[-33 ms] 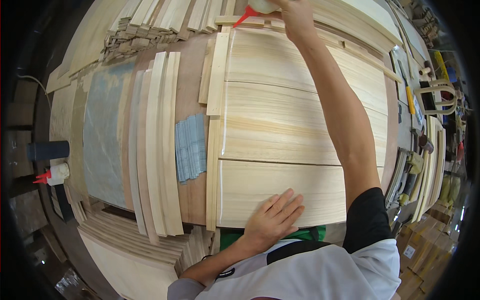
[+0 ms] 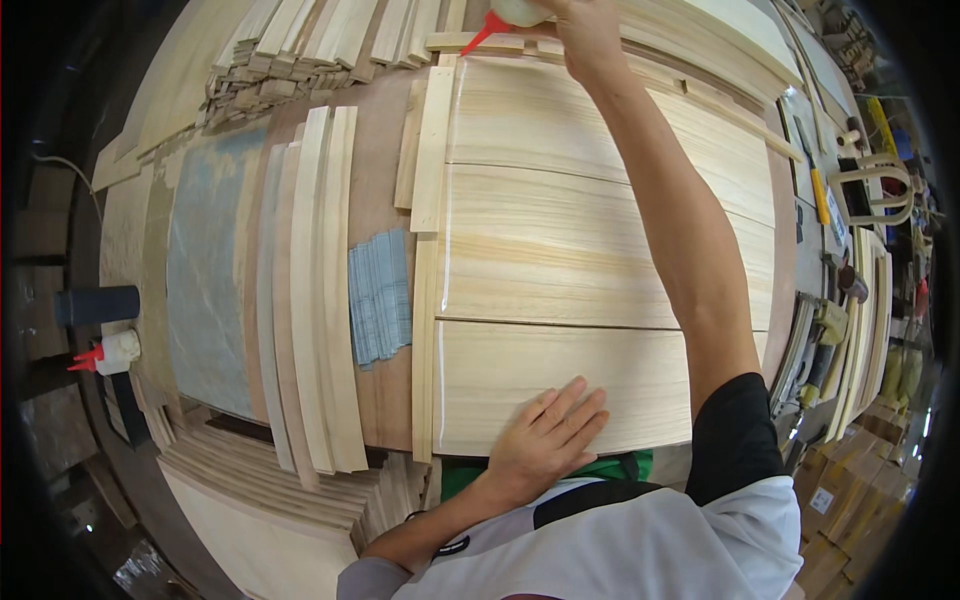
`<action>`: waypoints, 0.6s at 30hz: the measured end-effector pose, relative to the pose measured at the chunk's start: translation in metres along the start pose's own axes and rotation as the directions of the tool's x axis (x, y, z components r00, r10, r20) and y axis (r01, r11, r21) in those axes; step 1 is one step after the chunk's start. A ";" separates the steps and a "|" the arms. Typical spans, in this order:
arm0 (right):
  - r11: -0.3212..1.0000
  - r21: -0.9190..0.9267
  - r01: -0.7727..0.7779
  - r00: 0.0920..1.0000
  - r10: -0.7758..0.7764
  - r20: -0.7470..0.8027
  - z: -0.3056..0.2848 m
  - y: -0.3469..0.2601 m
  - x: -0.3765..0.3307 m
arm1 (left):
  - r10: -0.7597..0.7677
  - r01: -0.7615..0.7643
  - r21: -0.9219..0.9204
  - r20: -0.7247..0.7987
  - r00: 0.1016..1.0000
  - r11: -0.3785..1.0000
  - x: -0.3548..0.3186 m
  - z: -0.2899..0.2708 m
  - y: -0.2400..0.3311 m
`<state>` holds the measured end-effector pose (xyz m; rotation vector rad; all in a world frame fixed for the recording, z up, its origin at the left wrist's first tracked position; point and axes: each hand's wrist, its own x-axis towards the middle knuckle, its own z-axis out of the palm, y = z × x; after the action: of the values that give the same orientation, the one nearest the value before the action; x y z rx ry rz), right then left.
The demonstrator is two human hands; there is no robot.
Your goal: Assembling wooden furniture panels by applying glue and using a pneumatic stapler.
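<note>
Three wide pale wooden boards (image 2: 560, 250) lie edge to edge in front of me, with a thin white line of glue (image 2: 446, 240) along their left ends. At the far left corner, my right hand (image 2: 590, 38) is closed round a glue bottle (image 2: 520, 10), partly cut off by the upper edge of the picture. Its red nozzle points down to the left, with the tip at the far end of the glue line. My left hand (image 2: 545, 440) lies flat on the nearest board, fingers stretched out, holding nothing.
Wooden strips (image 2: 425, 290) border the boards' left ends. Further left are a bundle of thin blue-grey strips (image 2: 380, 300), long slats (image 2: 325, 290) and another red-tipped bottle (image 2: 120, 350). Stacked slats (image 2: 310, 40) lie at the far side; a mallet (image 2: 852, 284) lies right.
The whole view has shifted very slightly. Both hands and the glue bottle otherwise look almost the same.
</note>
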<state>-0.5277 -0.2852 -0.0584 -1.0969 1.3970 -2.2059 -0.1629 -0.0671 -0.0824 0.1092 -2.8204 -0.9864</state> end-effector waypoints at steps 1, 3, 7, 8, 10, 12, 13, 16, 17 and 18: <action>0.998 0.022 -0.053 0.998 0.054 -0.029 0.000 -0.003 -0.002 | 0.011 -0.011 0.004 0.010 1.000 1.000 0.001 0.000 0.000; 0.993 0.035 -0.112 0.992 0.114 -0.057 -0.005 -0.007 -0.004 | 0.005 -0.005 0.022 0.004 1.000 1.000 0.002 0.001 0.002; 0.994 -0.016 -0.111 0.991 0.110 -0.083 -0.018 -0.010 -0.007 | -0.013 0.013 0.013 0.004 1.000 1.000 0.002 0.001 0.003; 0.995 -0.050 -0.089 0.987 0.081 -0.139 -0.025 -0.012 -0.008 | -0.013 0.013 0.007 0.006 1.000 1.000 0.002 0.000 0.003; 0.994 -0.088 -0.068 0.977 0.049 -0.207 -0.039 -0.016 -0.010 | -0.004 0.004 0.000 0.020 1.000 1.000 0.004 0.000 0.003; 0.996 -0.086 -0.031 0.977 0.012 -0.212 -0.055 -0.021 -0.012 | -0.009 0.009 0.013 -0.015 1.000 1.000 0.004 0.001 0.004; 0.995 -0.095 -0.027 0.974 0.005 -0.227 -0.065 -0.023 -0.013 | 0.006 -0.006 0.010 -0.005 1.000 1.000 0.004 0.002 0.004; 0.989 -0.141 0.051 0.962 -0.086 -0.257 -0.090 -0.035 -0.021 | -0.003 0.003 0.035 0.003 1.000 0.999 0.005 0.003 0.006; 0.986 -0.166 -0.012 0.953 -0.039 -0.299 -0.097 -0.045 -0.025 | -0.010 0.009 0.047 0.001 1.000 0.999 0.005 0.003 0.006; 0.979 -0.188 -0.076 0.940 0.008 -0.342 -0.104 -0.055 -0.029 | -0.017 0.017 0.059 -0.001 1.000 0.998 0.006 0.003 0.006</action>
<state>-0.5781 -0.1761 -0.0476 -0.7553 1.7983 -2.3455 -0.1692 -0.0608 -0.0800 0.1400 -2.8534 -0.9063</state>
